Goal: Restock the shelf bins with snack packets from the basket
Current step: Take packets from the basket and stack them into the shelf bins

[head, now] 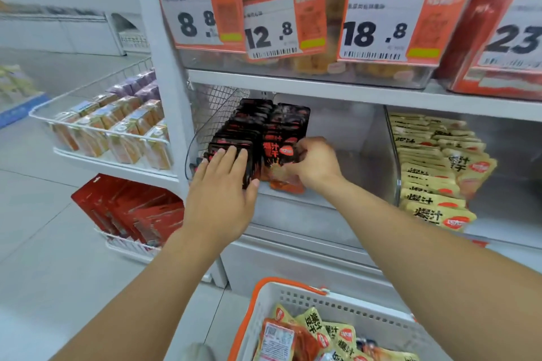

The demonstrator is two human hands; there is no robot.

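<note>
Much of the clear shelf bin (337, 132) is hidden behind the hands, and the small print on the price tags (381, 29) is too blurred to read; only the figures 8.8, 12.8, 18.8 and a cut-off 23 are legible. Two rows of black snack packets (249, 132) stand on edge at the bin's left, running from near to far. The left hand (221, 184) lies flat with straight fingers against the near row's front packet. The right hand (312, 163) pinches a black packet (281, 152) at the front of the right row. Yellow packets (434, 167) fill the bin to the right. The white basket (296, 296) with an orange rim sits near, cut off at the bottom edge, holding yellow and orange packets (319, 334).
</note>
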